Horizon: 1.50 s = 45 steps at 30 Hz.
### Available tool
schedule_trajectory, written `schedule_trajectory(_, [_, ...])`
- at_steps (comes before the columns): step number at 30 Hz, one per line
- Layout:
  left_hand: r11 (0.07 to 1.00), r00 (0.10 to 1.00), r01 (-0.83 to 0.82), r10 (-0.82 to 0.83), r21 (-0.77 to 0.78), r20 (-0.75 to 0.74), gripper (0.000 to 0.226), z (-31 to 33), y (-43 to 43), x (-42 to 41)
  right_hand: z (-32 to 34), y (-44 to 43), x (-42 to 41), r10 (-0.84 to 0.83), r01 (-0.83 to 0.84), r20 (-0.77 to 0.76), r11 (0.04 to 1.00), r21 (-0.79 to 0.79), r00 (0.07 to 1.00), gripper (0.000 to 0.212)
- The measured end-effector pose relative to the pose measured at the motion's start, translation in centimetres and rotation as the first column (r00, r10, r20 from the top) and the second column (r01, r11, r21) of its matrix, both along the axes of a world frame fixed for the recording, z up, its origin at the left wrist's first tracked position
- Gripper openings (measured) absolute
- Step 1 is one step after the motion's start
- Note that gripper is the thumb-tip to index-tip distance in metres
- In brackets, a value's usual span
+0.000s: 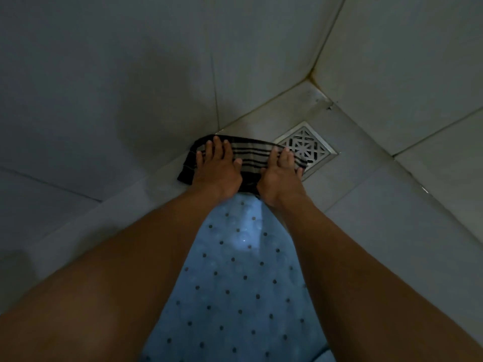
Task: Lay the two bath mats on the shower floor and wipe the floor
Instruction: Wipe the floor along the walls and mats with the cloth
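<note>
A dark striped cloth (pixel 252 152) lies flat on the grey shower floor (pixel 360 194), close to the wall. My left hand (pixel 217 171) presses down on its left part, fingers spread. My right hand (pixel 281 173) presses on its right part, fingers spread toward the drain. A light blue bath mat (pixel 240 283) with rows of small dark holes lies on the floor between my forearms, its far end touching the cloth's near edge. Only this one mat is in view.
A square metal drain grate (pixel 304 146) sits in the floor just right of the cloth, near the corner. Tiled walls (pixel 117 87) rise on the left and at the back right. The light is dim.
</note>
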<state>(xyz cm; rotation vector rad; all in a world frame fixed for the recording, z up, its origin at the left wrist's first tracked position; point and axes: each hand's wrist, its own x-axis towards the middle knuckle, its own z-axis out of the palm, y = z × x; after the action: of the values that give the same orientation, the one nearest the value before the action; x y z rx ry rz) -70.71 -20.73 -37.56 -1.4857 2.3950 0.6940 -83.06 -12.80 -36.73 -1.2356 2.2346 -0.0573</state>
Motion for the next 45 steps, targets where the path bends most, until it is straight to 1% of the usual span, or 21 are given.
schedule_trajectory(2, [0.992,0.992,0.123,-0.122,-0.019,0.023,0.062,-0.3,-0.6,-0.6,-0.4,1.5,0.5,-0.070,0.069,-0.010,0.997,-0.027,0.998,0.070])
schedule_trajectory(6, [0.941,0.942,0.334,-0.332,-0.044,0.055,0.064,-0.7,-1.7,-1.0,-1.2,4.0,1.6,-0.182,0.178,-0.036,0.981,-0.080,0.983,0.064])
schedule_trajectory(12, [0.836,0.838,0.542,-0.531,-0.081,0.129,0.067,-0.4,-1.5,-3.1,-1.3,6.1,1.6,-0.307,0.302,-0.042,0.948,-0.097,0.951,0.065])
schedule_trajectory(15, [0.787,0.792,0.609,-0.595,-0.101,0.137,0.069,-0.5,0.0,-4.7,-1.2,8.2,0.8,-0.372,0.367,-0.049,0.926,-0.087,0.927,0.066])
schedule_trajectory(18, [0.767,0.769,0.637,-0.626,-0.079,0.128,0.069,-0.4,2.4,-6.1,-0.8,10.4,-0.2,-0.418,0.416,-0.039,0.908,-0.057,0.907,0.067])
schedule_trajectory(21, [0.756,0.755,0.652,-0.642,-0.052,0.135,0.069,-0.1,4.9,-7.1,-0.5,12.3,-1.3,-0.448,0.445,-0.065,0.894,-0.047,0.892,0.066])
schedule_trajectory(25, [0.739,0.738,0.672,-0.664,-0.045,0.117,0.071,0.2,7.9,-8.9,-0.1,14.8,-3.6,-0.485,0.490,-0.096,0.872,0.025,0.869,0.070])
schedule_trajectory(28, [0.758,0.759,0.650,-0.642,-0.059,0.107,0.072,0.1,9.8,-9.9,0.2,16.2,-4.8,-0.489,0.497,-0.115,0.866,0.055,0.865,0.071])
schedule_trajectory(31, [0.782,0.785,0.619,-0.614,-0.069,0.077,0.068,-0.1,10.6,-9.7,0.7,16.2,-4.5,-0.484,0.496,-0.146,0.867,0.056,0.863,0.072])
schedule_trajectory(34, [0.782,0.782,0.622,-0.619,-0.037,0.072,0.068,0.5,10.2,-9.7,1.2,15.5,-3.4,-0.495,0.511,-0.194,0.858,0.044,0.847,0.074])
schedule_trajectory(36, [0.773,0.769,0.633,-0.633,0.032,0.090,0.071,1.2,9.5,-9.8,1.3,15.2,-3.0,-0.544,0.552,-0.149,0.834,0.014,0.826,0.074])
schedule_trajectory(37, [0.766,0.760,0.643,-0.642,0.033,0.104,0.072,1.3,9.3,-9.8,1.2,15.2,-3.1,-0.571,0.574,-0.120,0.819,-0.015,0.812,0.074])
schedule_trajectory(38, [0.758,0.753,0.652,-0.648,0.004,0.115,0.072,1.3,9.2,-9.8,0.9,15.4,-3.3,-0.589,0.588,-0.096,0.807,-0.042,0.802,0.073])
schedule_trajectory(40, [0.742,0.746,0.666,-0.661,-0.076,0.080,0.068,0.7,9.3,-9.7,0.1,15.7,-3.8,-0.610,0.606,-0.065,0.792,-0.068,0.790,0.069])
schedule_trajectory(43, [0.735,0.750,0.656,-0.661,-0.170,0.035,0.066,-0.7,9.8,-9.5,-1.1,15.8,-4.5,-0.566,0.560,-0.120,0.824,-0.087,0.815,0.068])
schedule_trajectory(45, [0.766,0.782,0.618,-0.623,-0.178,0.035,0.067,-1.3,10.1,-9.8,-1.3,15.6,-5.9,-0.510,0.501,-0.136,0.860,-0.095,0.849,0.068])
